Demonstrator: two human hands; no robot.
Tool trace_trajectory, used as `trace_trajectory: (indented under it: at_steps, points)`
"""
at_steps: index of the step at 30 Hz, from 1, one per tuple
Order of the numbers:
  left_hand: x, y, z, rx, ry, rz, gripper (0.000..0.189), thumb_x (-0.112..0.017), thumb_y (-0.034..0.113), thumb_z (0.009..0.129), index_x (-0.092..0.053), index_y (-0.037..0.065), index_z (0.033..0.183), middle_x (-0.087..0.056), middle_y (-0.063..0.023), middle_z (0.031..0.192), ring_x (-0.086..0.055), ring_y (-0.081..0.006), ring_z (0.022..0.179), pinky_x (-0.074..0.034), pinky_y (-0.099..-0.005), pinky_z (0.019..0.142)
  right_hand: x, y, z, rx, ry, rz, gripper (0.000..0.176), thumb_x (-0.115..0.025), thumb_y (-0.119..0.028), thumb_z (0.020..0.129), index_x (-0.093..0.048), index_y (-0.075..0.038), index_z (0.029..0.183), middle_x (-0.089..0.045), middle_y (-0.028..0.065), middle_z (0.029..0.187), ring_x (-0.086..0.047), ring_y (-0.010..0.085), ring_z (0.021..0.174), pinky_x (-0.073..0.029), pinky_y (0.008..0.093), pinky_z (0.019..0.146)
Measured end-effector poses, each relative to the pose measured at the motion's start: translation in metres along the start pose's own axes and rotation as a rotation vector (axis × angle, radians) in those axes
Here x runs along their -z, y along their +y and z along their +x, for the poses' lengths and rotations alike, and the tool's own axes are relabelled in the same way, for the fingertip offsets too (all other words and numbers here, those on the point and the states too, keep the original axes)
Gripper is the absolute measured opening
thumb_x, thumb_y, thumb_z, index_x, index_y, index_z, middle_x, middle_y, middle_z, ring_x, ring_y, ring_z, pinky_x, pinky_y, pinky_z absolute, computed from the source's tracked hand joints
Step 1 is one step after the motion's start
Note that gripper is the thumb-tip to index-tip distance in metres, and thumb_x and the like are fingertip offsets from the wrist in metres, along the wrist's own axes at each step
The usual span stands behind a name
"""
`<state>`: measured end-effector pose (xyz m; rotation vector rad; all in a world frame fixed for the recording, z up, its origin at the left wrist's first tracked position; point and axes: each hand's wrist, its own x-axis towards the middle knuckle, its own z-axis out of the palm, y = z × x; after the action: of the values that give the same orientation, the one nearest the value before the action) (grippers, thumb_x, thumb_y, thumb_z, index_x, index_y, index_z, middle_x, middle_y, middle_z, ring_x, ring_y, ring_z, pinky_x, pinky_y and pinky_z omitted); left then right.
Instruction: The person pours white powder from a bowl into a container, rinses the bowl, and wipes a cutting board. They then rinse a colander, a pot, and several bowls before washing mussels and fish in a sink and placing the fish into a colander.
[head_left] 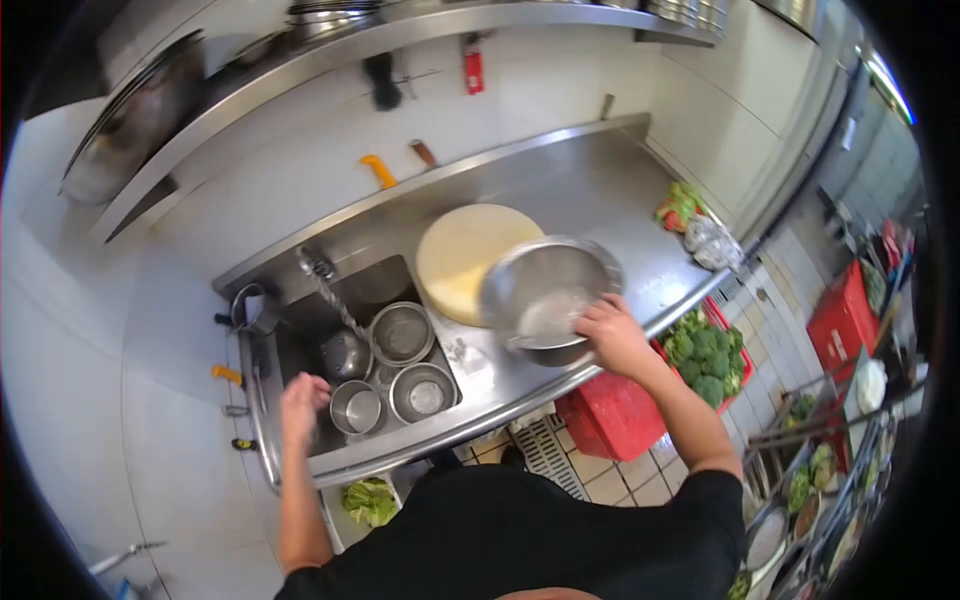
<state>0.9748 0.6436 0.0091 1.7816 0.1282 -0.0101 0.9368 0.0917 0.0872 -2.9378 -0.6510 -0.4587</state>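
A large metal bowl [540, 290] is tilted over the steel counter, beside a thick round cutting board [465, 250]. My right hand [608, 332] grips its near right rim. Another metal rim shows just under the bowl. At the left, my left hand [306, 395] is over the sink's near left part, blurred, its fingers curled, and whether it holds anything is unclear. Several metal pots stand in the sink [385, 280], among them one at the upper right [401, 333] and one near the front [357, 407]. Water runs from the faucet [315, 265].
Broccoli [710, 360] fills a red crate right of the counter, near a red bin [612, 415]. Leafy greens [370, 502] lie below the sink. A wrapped item [712, 243] sits at the counter's right end. A steel shelf [400, 38] runs above.
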Motion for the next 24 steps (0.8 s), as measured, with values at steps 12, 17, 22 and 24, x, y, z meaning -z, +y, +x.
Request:
trace_trajectory:
  at_steps: [12, 17, 22, 24]
  points:
    - [0.016, -0.186, 0.110, 0.066, 0.278, -0.122, 0.059, -0.043, 0.046, 0.100, -0.039, 0.004, 0.141, -0.049, -0.0136, 0.135, -0.055, -0.0245, 0.111, -0.042, -0.0347, 0.098, -0.228, -0.203, 0.258, -0.321, -0.168, 0.910, 0.064, -0.062, -0.064, 0.078, -0.072, -0.001, 0.079, -0.066, 0.0220, 0.072, -0.065, 0.0385, 0.072, -0.050, 0.0429, 0.068]
    - [0.051, -0.130, 0.172, -0.392, 0.226, 0.559, 0.052, -0.061, 0.036, 0.090, -0.053, 0.002, 0.128, -0.047, -0.0196, 0.138, -0.043, -0.0370, 0.127, -0.033, -0.0430, 0.108, -0.318, -0.234, 0.303, -0.561, -0.302, 0.961, 0.073, -0.063, -0.073, 0.071, -0.073, 0.000, 0.074, -0.066, 0.0178, 0.065, -0.067, 0.0277, 0.063, -0.051, 0.0379, 0.064]
    - [0.026, -0.067, 0.248, -0.472, -0.244, 0.686, 0.040, -0.061, 0.037, 0.087, -0.066, 0.005, 0.110, -0.066, -0.0198, 0.103, -0.060, -0.0380, 0.102, -0.047, -0.0438, 0.090, -0.322, -0.231, 0.350, -0.533, -0.337, 0.707, 0.078, -0.061, -0.075, 0.070, -0.072, 0.001, 0.074, -0.067, 0.0214, 0.070, -0.068, 0.0336, 0.070, -0.052, 0.0405, 0.066]
    - [0.004, -0.066, 0.279, -0.342, -0.268, 0.827, 0.039, -0.057, 0.040, 0.089, -0.069, 0.005, 0.101, -0.067, -0.0204, 0.092, -0.063, -0.0401, 0.092, -0.049, -0.0455, 0.083, -0.328, -0.231, 0.364, -0.537, -0.312, 0.719, 0.076, -0.059, -0.074, 0.073, -0.072, 0.001, 0.079, -0.067, 0.0232, 0.074, -0.068, 0.0365, 0.076, -0.052, 0.0424, 0.071]
